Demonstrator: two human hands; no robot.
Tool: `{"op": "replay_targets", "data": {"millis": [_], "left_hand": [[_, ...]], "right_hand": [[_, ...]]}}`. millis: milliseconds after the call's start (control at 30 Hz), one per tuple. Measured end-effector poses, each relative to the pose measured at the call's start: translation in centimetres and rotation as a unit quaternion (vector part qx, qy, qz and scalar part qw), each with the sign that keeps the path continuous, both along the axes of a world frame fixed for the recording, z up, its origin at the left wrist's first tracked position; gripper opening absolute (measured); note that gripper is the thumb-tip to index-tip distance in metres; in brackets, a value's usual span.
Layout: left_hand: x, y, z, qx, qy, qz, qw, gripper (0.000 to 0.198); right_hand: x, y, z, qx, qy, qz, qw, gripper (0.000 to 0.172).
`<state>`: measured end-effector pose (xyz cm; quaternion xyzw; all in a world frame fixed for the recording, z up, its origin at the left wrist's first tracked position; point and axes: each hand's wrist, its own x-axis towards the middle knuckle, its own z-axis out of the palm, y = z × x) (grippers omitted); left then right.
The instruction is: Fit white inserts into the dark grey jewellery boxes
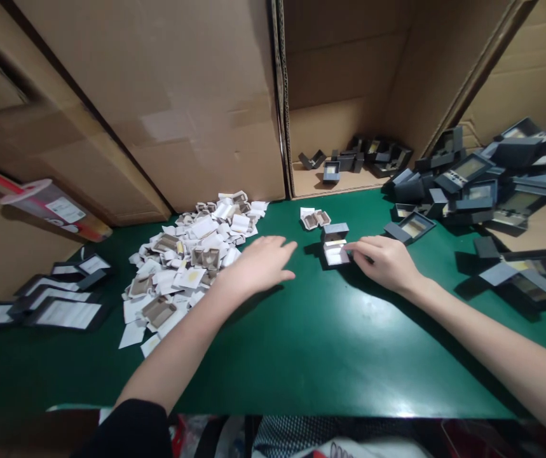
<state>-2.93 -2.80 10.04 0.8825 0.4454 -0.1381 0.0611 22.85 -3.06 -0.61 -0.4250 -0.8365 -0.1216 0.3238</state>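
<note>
A small jewellery box [336, 232] stands on the green table with its dark lid raised and a white insert [336, 256] inside. My right hand [387, 262] is at the box's right side, its fingers bent together and the index fingertip on the insert's edge. Palm down, my left hand [260, 264] is over the table left of the box, fingers stretched out and holding nothing. Just beyond its wrist lies a heap of white and grey-brown insert pieces [203, 228]. A few more loose inserts [315, 219] are behind the box.
Many dark open boxes [468, 172] are piled at the right. Several more sit inside an open cardboard carton [334, 121] at the back. At the left, dark box parts with white panels [65, 313] lie below a drink cup with a red straw [56, 207].
</note>
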Motion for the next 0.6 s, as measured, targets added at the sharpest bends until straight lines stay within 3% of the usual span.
{"op": "replay_targets", "data": {"millis": [167, 300, 467, 600], "left_hand": [[-4.8, 2.0, 2.8, 0.003, 0.001, 0.125, 0.992, 0.059], [-7.6, 2.8, 4.1, 0.016, -0.011, 0.180, 0.983, 0.055], [-8.9, 4.2, 3.5, 0.029, -0.058, 0.230, 0.971, 0.049], [-9.4, 5.4, 2.1, 0.046, -0.072, 0.219, 0.972, 0.047]], "right_hand": [[-0.2, -0.2, 0.1, -0.010, 0.009, 0.044, 0.999, 0.022], [-0.3, -0.3, 0.3, -0.034, 0.026, 0.059, 0.997, 0.022], [-0.4, -0.4, 0.4, -0.041, 0.016, 0.055, 0.997, 0.022], [-0.4, -0.4, 0.2, -0.045, 0.016, 0.057, 0.997, 0.022]]}}
